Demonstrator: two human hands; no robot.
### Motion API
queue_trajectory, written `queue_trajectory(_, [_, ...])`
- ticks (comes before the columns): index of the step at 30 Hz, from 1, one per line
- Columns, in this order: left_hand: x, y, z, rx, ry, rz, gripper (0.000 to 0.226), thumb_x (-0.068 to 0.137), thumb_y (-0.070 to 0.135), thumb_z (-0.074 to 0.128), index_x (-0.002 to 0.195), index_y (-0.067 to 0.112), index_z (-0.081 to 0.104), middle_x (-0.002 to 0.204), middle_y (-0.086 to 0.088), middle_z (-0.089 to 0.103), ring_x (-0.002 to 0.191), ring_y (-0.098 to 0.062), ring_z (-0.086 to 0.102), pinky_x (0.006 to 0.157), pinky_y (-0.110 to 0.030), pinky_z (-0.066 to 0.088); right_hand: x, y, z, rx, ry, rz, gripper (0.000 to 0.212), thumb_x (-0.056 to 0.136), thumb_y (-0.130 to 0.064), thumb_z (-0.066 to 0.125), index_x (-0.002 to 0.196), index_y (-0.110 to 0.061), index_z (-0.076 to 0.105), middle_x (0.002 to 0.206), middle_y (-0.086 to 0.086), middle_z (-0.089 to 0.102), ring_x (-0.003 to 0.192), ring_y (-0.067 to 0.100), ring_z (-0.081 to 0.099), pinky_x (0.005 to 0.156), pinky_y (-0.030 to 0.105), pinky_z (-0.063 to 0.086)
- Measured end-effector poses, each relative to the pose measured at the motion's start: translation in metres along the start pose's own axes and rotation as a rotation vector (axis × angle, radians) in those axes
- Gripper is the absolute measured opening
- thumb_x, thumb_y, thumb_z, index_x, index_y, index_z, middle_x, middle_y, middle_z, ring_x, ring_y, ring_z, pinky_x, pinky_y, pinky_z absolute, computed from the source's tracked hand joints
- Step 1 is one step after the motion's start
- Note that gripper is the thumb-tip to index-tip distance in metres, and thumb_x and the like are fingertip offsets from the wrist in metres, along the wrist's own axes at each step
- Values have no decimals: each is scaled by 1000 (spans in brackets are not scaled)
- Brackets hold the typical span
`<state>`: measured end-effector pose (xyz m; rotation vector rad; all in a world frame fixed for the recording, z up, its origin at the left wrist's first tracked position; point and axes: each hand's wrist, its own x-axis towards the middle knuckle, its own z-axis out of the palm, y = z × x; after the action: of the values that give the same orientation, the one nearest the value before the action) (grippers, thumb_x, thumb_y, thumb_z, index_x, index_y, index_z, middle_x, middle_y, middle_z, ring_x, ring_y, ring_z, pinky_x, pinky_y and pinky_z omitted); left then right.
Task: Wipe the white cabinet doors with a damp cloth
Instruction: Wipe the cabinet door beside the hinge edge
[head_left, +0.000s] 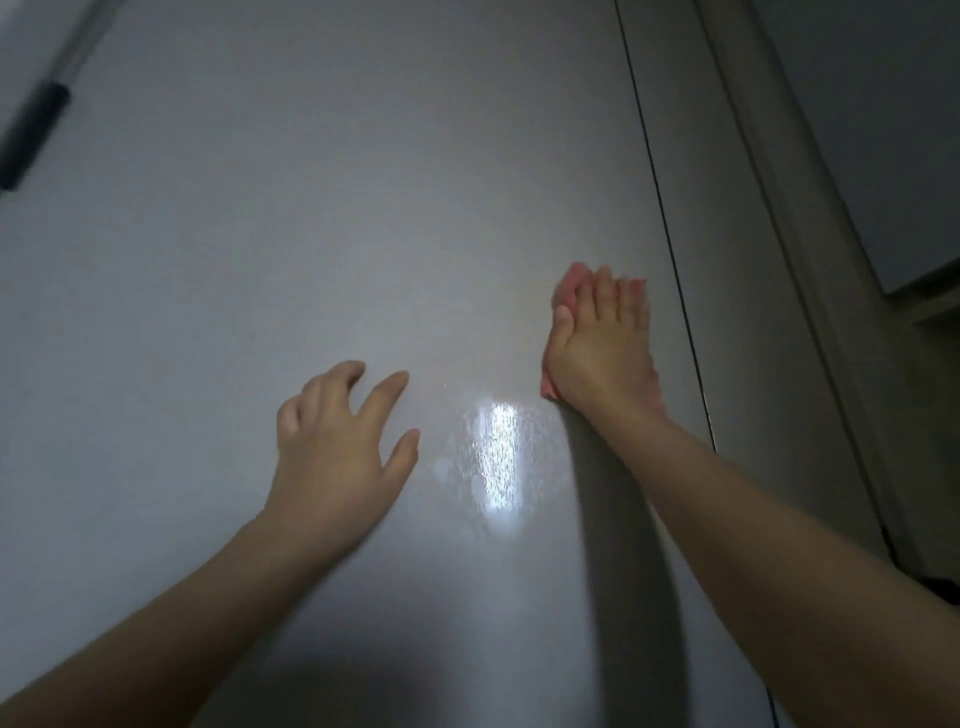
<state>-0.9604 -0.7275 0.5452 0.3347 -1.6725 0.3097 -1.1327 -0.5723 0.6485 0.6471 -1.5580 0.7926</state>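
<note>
White cabinet door (311, 208) fills the frame. Right of centre, the right hand (602, 343) presses a pink cloth (563, 291) flat beneath straight fingers, its edges peeking out. Left hand (332, 447) hovers lower-centre, fingers relaxed.

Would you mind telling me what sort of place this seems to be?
Probably a home interior, facing a tall built-in cabinet: a glossy white cabinet door, a dark seam beside it, and a black handle at upper left.
</note>
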Motion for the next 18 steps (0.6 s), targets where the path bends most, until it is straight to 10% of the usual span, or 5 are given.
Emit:
queue_trajectory(7, [-23, -14, -8, 85, -48, 16, 62, 86, 45, 37, 136, 12, 52, 138, -21, 46, 127, -37, 42, 103, -49, 31, -124, 5, 14, -9, -118, -792, 54, 98, -36, 29, 148, -17, 29, 155, 5, 26, 145, 26, 16, 119, 40, 9])
queue_trajectory(13, [-40, -44, -26, -7, -15, -110, 61, 87, 39, 37, 140, 11, 45, 145, -17, 39, 135, -30, 32, 111, -43, 23, -62, -24, 6, -39, -44, -105, 58, 101, -36, 15, 153, -16, 0, 160, 8, -5, 146, 27, -11, 118, 42, -7])
queue_trajectory(18, [-52, -76, -40, 82, 2, -153, 60, 87, 37, 37, 140, 10, 45, 144, -21, 39, 134, -35, 35, 110, -47, 25, -159, -122, 30, 30, -96, -736, 58, 96, -38, 23, 149, -17, 30, 155, 9, 25, 145, 31, 13, 118, 46, 7])
